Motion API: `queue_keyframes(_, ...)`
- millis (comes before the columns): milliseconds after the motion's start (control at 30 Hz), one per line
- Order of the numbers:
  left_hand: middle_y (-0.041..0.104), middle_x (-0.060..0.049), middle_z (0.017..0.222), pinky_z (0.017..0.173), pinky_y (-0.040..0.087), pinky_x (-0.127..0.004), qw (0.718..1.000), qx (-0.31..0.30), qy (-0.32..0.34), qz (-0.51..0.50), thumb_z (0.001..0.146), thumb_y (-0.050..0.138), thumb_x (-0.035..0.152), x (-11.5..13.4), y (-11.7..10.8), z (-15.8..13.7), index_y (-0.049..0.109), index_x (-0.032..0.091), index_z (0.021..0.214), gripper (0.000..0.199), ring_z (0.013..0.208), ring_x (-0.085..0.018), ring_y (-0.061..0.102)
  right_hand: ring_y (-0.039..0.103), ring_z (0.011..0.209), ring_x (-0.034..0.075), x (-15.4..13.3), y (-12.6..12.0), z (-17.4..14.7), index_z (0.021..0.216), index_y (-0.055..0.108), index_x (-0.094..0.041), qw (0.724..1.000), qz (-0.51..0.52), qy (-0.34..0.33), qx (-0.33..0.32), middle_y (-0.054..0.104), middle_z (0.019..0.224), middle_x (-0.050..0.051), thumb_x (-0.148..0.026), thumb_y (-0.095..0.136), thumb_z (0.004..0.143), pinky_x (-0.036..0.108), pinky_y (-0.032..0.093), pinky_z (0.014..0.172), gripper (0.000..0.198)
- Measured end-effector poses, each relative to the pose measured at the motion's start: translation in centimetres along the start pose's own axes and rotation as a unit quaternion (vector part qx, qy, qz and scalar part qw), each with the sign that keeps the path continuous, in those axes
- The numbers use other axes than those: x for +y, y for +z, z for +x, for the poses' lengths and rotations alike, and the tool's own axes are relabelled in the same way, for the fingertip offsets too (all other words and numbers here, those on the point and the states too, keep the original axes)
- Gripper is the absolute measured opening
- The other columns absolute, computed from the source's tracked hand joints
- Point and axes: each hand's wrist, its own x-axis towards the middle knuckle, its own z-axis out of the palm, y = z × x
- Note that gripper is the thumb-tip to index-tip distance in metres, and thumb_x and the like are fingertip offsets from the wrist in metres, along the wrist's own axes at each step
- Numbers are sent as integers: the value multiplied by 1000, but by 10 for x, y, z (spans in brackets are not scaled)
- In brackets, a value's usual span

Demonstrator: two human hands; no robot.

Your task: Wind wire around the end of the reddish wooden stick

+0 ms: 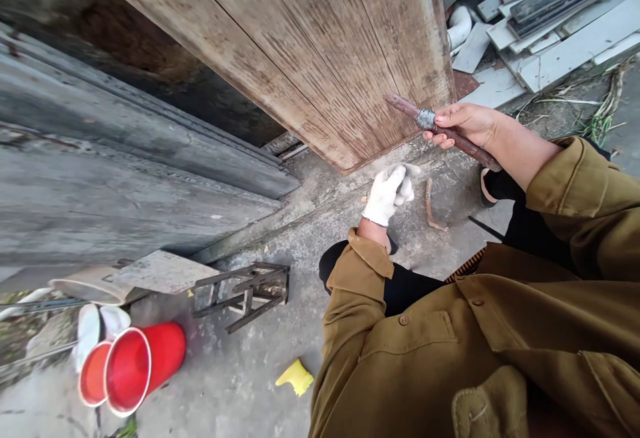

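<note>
**Rod in right hand, glove on left**

Fingers (pixel 443 133) of the bare right hand (pixel 467 125) curl round a rusty rod (pixel 440 130), thumb on top, just behind a band of wire wrap (pixel 425 118). Rod: held slanting in front of the lower edge of a weathered door (pixel 325 45); its rear part hidden behind the palm, its end showing below the wrist.

Left hand (pixel 387 193): white glove, fingers folded into a loose fist; whether anything sits inside cannot be told. It hovers over the concrete (pixel 300 238), near a bent rusty bar (pixel 431 208) lying on the ground.

Also present: metal frame (pixel 247 291), tipped over; two red buckets (pixel 133 368) on their sides, one partly hidden behind the other; yellow scrap (pixel 296 378); stacked boards (pixel 555 18), cut off at the upper right edge; olive jacket (pixel 475 345) covering the lower right.
</note>
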Motion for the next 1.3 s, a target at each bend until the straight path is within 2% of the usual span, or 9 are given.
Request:
queue_keyframes(133,62,-2,55,55,47,-35,1000,0,24,-19,91,63,64,-2,-5,2,78,24,99,43,47,-14,51,45,67,10,-4,-1,-2,108,57,-12,999,-15,0,31,61,91,7,-32,57,102,23,42,60,21)
queue_keyframes(267,68,-1,68,52,41,-26,997,-27,62,-36,88,66,45,-1,-10,1,75,18,90,28,48,-8,45,41,66,9,-6,0,-3,105,56,-11,999,17,-41,22,57,91,7,-24,58,97,20,36,53,16)
queue_keyframes(433,72,-4,80,54,42,-22,997,-51,62,6,88,62,42,2,-14,-3,75,16,90,29,57,-8,53,42,70,11,-9,3,-4,103,54,-15,998,-44,-12,46,57,92,9,-31,56,101,21,38,54,16)
queue_keyframes(633,76,-7,90,55,42,-22,994,-72,59,49,88,61,40,-1,-15,-3,76,16,94,29,59,-10,56,44,67,7,-7,0,-4,102,56,-10,997,52,-57,-6,56,91,6,-21,63,95,17,38,53,15)
queue_keyframes(733,77,-8,94,58,45,-23,991,-82,74,71,88,59,35,-2,-16,-3,77,16,97,28,65,-12,61,46,67,8,-5,-1,-3,97,56,-12,998,4,-60,-7,59,91,7,-27,67,94,18,41,54,19)
queue_keyframes(867,77,-8,93,64,49,-24,986,-97,86,104,91,56,31,1,-16,-3,78,16,96,26,72,-14,65,48,64,9,-1,4,1,92,60,-14,985,-156,-63,51,64,89,8,-32,72,92,21,41,52,21)
queue_keyframes(1033,77,-6,87,68,53,-30,983,-94,71,139,89,56,27,5,-11,-1,79,18,95,25,70,-17,67,50,64,12,8,10,10,88,59,-18,918,-368,-33,143,68,90,7,-29,62,95,24,40,55,13)
queue_keyframes(1133,78,-7,89,73,56,-36,982,-87,77,152,85,60,24,8,-8,-1,80,22,91,21,74,-22,70,59,71,15,7,13,13,94,63,-16,861,-484,3,156,72,96,9,-25,56,97,27,45,64,12)
queue_keyframes(1300,80,-8,92,87,56,-42,970,-103,103,197,82,63,20,13,-3,3,80,26,85,19,88,-28,73,68,102,27,10,22,15,122,69,-9,686,-715,40,132,73,115,19,-27,56,99,32,46,82,31)
